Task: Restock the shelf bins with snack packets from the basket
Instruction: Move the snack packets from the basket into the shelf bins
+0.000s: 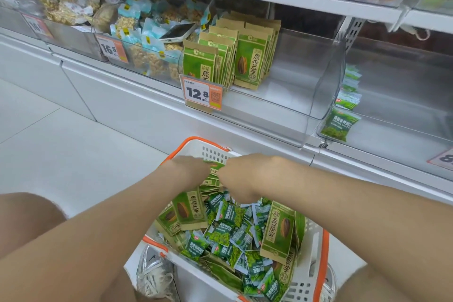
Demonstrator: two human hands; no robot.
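Note:
A white basket with an orange rim (316, 247) stands on the floor between my knees. It is full of brown-and-green sunflower seed packets (278, 228) and small green pea packets (220, 235). At its far end, my left hand (188, 170) and my right hand (241, 179) reach down side by side. Together they grip a bundle of seed packets (212, 176) between them, and their fingertips are hidden in the pile. In the clear shelf bin (306, 110) above, seed packets (248, 61) stand in rows at its left side. The bin's right part is bare.
A 12.8 price tag (203, 94) hangs on the bin's front. A phone (179, 31) lies on the nut packets in the bin to the left. The bin to the right holds a few green pea packets (342, 122). A grey shoe (154, 274) sits beside the basket.

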